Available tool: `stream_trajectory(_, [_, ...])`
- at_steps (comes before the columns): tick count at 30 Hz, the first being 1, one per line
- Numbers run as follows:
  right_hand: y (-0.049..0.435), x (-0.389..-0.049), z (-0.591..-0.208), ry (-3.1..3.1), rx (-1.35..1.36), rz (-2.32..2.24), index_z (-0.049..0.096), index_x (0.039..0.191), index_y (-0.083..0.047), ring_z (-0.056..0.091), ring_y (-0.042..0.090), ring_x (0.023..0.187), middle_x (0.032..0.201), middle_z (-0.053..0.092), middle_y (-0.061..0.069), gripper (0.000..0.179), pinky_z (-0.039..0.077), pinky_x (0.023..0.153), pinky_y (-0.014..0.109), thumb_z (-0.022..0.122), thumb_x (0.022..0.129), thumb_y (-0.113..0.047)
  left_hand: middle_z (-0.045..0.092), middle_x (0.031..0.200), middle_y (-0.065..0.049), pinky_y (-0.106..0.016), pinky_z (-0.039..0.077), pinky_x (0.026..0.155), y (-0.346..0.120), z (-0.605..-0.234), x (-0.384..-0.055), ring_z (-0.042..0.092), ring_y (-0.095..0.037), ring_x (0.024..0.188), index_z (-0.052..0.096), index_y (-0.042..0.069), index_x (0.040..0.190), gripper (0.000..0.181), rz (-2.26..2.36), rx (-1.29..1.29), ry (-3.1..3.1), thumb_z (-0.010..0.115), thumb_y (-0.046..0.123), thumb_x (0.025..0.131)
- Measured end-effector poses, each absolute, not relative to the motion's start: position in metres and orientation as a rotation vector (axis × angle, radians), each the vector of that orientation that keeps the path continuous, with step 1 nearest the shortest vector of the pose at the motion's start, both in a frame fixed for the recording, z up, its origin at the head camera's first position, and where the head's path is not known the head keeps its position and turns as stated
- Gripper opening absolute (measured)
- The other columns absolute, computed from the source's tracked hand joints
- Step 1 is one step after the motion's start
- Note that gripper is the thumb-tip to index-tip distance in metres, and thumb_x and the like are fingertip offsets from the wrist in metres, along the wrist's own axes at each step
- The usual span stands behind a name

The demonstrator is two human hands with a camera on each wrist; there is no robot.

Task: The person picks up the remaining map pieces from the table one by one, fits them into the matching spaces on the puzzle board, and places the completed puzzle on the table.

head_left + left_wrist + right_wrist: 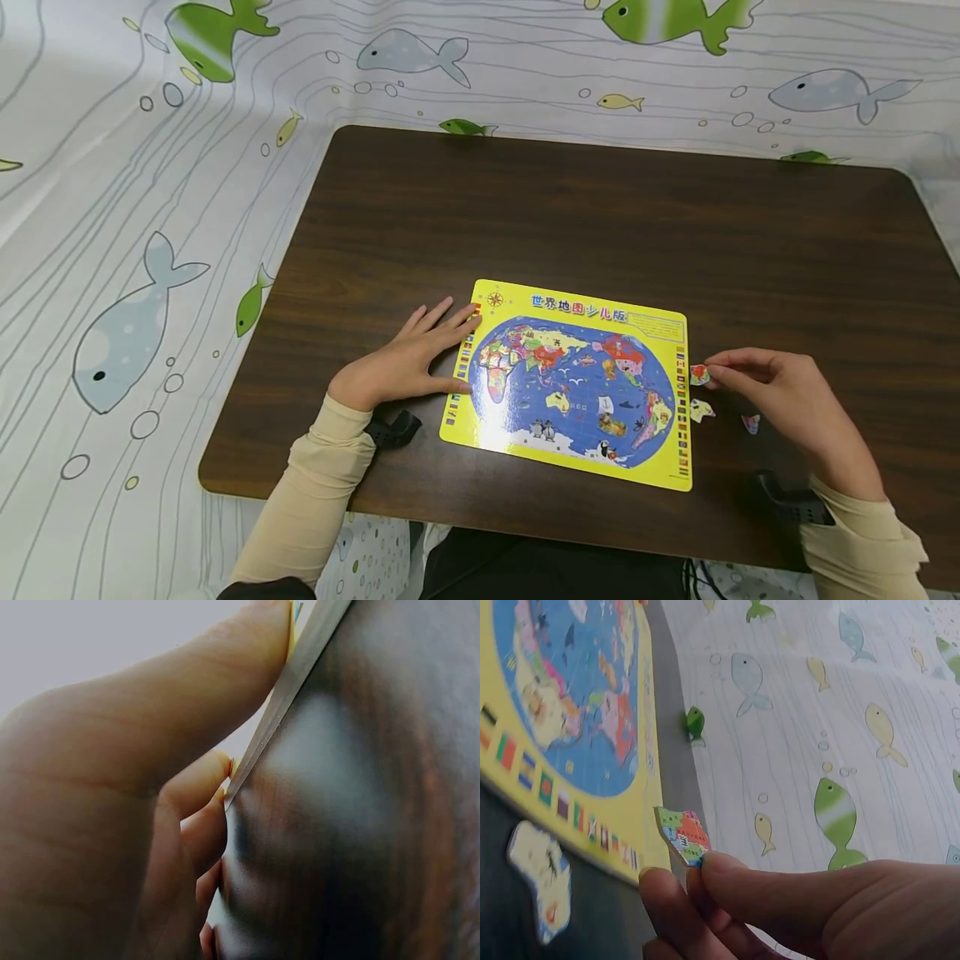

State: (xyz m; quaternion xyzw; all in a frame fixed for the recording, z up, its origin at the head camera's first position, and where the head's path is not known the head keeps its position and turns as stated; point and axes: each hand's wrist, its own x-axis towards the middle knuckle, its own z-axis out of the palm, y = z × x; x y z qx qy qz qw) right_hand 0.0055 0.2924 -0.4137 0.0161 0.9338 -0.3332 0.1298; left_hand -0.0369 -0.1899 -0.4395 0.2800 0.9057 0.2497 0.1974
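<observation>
A yellow-bordered world map puzzle board [480, 435] lies flat on the table. My left hand [405, 358] rests spread on its left edge, fingers and thumb extended over the border; the left wrist view shows the thumb [217, 675] against the board's edge. Just off the right border, my right hand [795, 400] pinches a small puzzle piece [682, 834] between thumb and fingers. That piece is red, green and blue, raised above the table in the right wrist view. Below it lie a cream puzzle piece [701, 410] and a smaller pinkish one [751, 424].
The dark brown wooden table [600, 217] extends behind and to both sides of the board. White cloth with printed fish [120, 350] hangs behind and at the left. The table's front edge runs close to the person's lap.
</observation>
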Motion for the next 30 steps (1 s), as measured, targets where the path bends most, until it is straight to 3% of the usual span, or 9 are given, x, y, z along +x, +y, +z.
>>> stream_trajectory(4, [0.284, 0.0, -0.408, 2.68, 0.026, -1.004, 0.073, 0.125, -0.004, 0.07, -0.007, 0.084, 0.114, 0.079, 0.019, 0.04, 0.054, 0.07, 0.019, 0.07, 0.101, -0.036, 0.011, 0.178, 0.003, -0.062, -0.004, 0.131, -0.191, -0.438, -0.038, -0.003, -0.033, 0.165, 0.021, 0.023, 0.168, 0.104, 0.694, 0.784, 2.546, 0.078, 0.054, 0.088])
stream_trajectory(11, [0.27, -0.005, -0.401, 2.59, -0.003, -1.105, 0.07, 0.128, 0.001, 0.08, 0.009, 0.089, 0.115, 0.078, 0.021, 0.042, 0.058, 0.076, 0.013, 0.071, 0.101, -0.031, 0.009, 0.178, 0.006, -0.058, -0.005, 0.132, -0.19, -0.439, -0.038, -0.005, -0.029, 0.166, 0.018, 0.025, 0.168, 0.103, 0.678, 0.778, 2.532, 0.076, 0.056, 0.089])
stream_trajectory(23, [0.249, -0.012, -0.4, 2.519, -0.091, -1.172, 0.069, 0.129, 0.006, 0.081, 0.02, 0.095, 0.117, 0.077, 0.024, 0.041, 0.064, 0.082, 0.027, 0.072, 0.1, -0.023, 0.009, 0.178, 0.007, -0.059, -0.004, 0.132, -0.191, -0.442, -0.034, -0.004, -0.029, 0.166, 0.019, 0.026, 0.168, 0.102, 0.669, 0.768, 2.535, 0.075, 0.057, 0.089])
stream_trajectory(30, [0.236, -0.016, -0.394, 2.501, -0.108, -1.167, 0.07, 0.127, 0.004, 0.081, 0.023, 0.096, 0.114, 0.078, 0.022, 0.04, 0.064, 0.081, 0.027, 0.072, 0.1, -0.025, 0.011, 0.178, 0.005, -0.06, -0.004, 0.132, -0.191, -0.44, -0.034, -0.003, -0.031, 0.166, 0.02, 0.025, 0.168, 0.102, 0.685, 0.785, 2.544, 0.077, 0.055, 0.089])
